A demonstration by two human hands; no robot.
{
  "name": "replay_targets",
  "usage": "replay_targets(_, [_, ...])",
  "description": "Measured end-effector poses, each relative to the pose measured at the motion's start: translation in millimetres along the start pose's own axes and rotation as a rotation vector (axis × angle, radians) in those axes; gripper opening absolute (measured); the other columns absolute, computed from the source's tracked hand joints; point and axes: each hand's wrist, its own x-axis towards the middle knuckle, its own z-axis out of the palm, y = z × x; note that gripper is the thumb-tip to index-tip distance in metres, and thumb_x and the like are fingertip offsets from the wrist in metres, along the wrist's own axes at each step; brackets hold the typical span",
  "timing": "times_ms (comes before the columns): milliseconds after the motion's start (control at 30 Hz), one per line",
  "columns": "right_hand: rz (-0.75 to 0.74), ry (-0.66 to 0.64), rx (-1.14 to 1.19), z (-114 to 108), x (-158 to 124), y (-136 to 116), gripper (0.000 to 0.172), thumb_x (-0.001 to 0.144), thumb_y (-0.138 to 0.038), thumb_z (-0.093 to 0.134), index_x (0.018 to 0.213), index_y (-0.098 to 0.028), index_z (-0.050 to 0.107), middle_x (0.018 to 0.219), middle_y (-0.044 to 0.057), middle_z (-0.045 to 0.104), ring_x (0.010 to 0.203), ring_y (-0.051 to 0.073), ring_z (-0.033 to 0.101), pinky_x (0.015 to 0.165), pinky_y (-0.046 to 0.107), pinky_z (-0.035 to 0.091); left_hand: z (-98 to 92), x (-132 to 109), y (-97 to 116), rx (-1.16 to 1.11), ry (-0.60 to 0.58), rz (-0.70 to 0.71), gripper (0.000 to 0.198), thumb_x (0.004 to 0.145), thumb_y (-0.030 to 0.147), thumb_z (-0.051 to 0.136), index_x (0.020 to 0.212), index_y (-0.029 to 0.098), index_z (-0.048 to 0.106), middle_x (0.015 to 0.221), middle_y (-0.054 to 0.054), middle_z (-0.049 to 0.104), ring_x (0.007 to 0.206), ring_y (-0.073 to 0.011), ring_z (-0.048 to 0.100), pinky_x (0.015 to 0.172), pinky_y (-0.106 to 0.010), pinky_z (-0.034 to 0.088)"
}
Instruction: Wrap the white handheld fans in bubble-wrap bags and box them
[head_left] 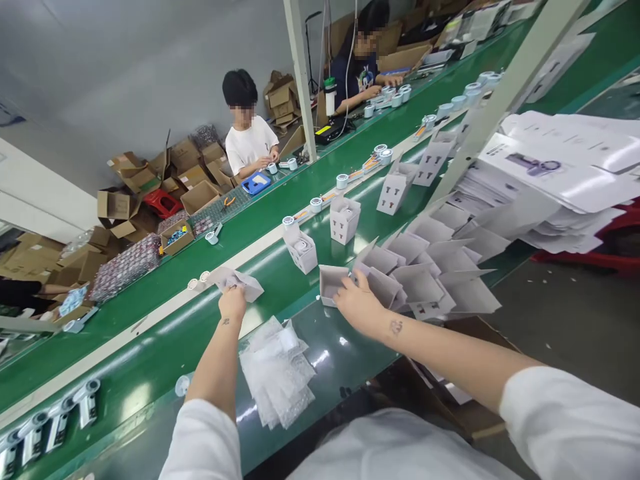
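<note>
My left hand point(233, 301) is closed on a small white carton point(250, 287), tilted over the green belt. Fingers of my right hand point(361, 303) grip the edge of an open white box point(329, 277), its mouth facing me. Right beside that hand stands a cluster of open white boxes point(423, 283) with flaps up. Between my forearms lies a pile of bubble-wrap bags point(277, 373). Farther along the belt stand a carton with a round item in it point(303, 253) and a printed carton point(344, 223).
Flat printed cartons point(545, 167) are stacked on the right. White handheld devices point(60, 417) lie at the lower left, with more along the belt's white strip point(255, 250). A slanted post point(505, 100) crosses the right side. Two people point(247, 143) work across the belt.
</note>
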Motion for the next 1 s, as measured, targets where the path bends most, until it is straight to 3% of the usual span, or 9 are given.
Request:
replay_targets(167, [-0.177,0.1,0.073,5,-22,-31,0.029,0.075,-0.001,0.048,0.085,-0.018,0.07,0.081,0.011,0.065,0.108,0.032,0.047,0.106,0.07,0.003,22.1,-1,-14,-0.068,0.025,0.076,0.019,0.087,0.009,0.047,0.103,0.01,0.058,0.104,-0.017,0.063,0.109,-0.0266,0.049,0.081,-0.034,0.043])
replay_targets(300, [-0.309,0.134,0.163,23,-24,-46,0.024,0.078,-0.003,0.047,0.082,-0.014,0.068,0.091,0.013,0.061,0.1,0.028,0.053,0.106,0.059,0.027,36.3,-56,-7,-0.142,0.08,0.18,0.026,0.091,0.029,0.047,0.109,0.015,0.058,0.115,-0.015,0.06,0.112,-0.0271,0.049,0.094,-0.038,0.039])
replay_targets(433, [-0.39,0.258,0.238,38,-27,-48,0.03,0.079,0.0,0.043,0.092,-0.013,0.066,0.106,0.015,0.056,0.102,0.025,0.052,0.094,0.046,0.045,67.0,-125,-12,-0.279,-0.026,0.172,0.037,0.08,0.049,0.059,0.103,0.02,0.062,0.102,-0.012,0.067,0.099,-0.0302,0.058,0.087,-0.039,0.043])
replay_targets(500, [-0.409,0.328,0.247,45,-31,-48,0.032,0.081,0.0,0.041,0.097,-0.014,0.065,0.112,0.015,0.054,0.107,0.026,0.05,0.091,0.045,0.048,77.8,-152,-32,-0.281,0.039,-0.026,0.037,0.086,0.048,0.05,0.105,0.018,0.061,0.104,-0.014,0.066,0.101,-0.0308,0.058,0.088,-0.04,0.042])
replay_targets(567, [-0.405,0.396,0.264,53,-37,-49,0.033,0.082,0.0,0.041,0.099,-0.015,0.065,0.115,0.016,0.053,0.112,0.027,0.048,0.091,0.045,0.048,83.4,-175,-61,-0.241,0.121,-0.396,0.043,0.092,0.046,0.036,0.11,0.013,0.058,0.111,-0.019,0.062,0.107,-0.0317,0.056,0.089,-0.042,0.041])
replay_targets(667, [-0.375,0.484,0.282,57,-43,-55,0.036,0.081,0.002,0.042,0.1,-0.017,0.066,0.115,0.015,0.054,0.116,0.028,0.047,0.098,0.051,0.043,89.9,-201,-101,-0.206,-0.013,-0.874,0.048,0.088,0.048,0.04,0.111,0.008,0.055,0.117,-0.026,0.058,0.109,-0.0357,0.056,0.083,-0.044,0.043])
replay_targets(833, [-0.302,0.654,0.46,31,-63,-83,0.02,0.081,-0.009,0.059,0.095,-0.021,0.065,0.109,0.013,0.058,0.107,0.028,0.052,0.096,0.054,0.041,109.9,-217,-128,-0.293,-0.212,-0.963,0.034,0.074,0.044,0.06,0.087,0.013,0.06,0.096,-0.022,0.067,0.094,-0.036,0.064,0.075,-0.041,0.046])
replay_targets(900, [-0.323,0.566,0.732,22,-71,-105,0.013,0.082,-0.013,0.058,0.09,-0.021,0.064,0.096,0.009,0.062,0.093,0.022,0.057,0.084,0.041,0.049,113.5,-219,-129,-0.341,-0.209,-0.972,0.029,0.076,0.041,0.057,0.086,0.014,0.06,0.094,-0.022,0.067,0.091,-0.0353,0.065,0.073,-0.041,0.046])
replay_targets(1000, [-0.103,0.105,1.26,27,-68,-149,0.01,0.086,-0.027,0.055,0.083,-0.02,0.061,0.076,0.003,0.061,0.073,0.016,0.058,0.069,0.033,0.051,109.6,-230,-113,-0.439,-0.186,-0.957,0.031,0.078,0.046,0.052,0.084,0.016,0.06,0.086,-0.016,0.068,0.085,-0.0314,0.065,0.067,-0.037,0.047])
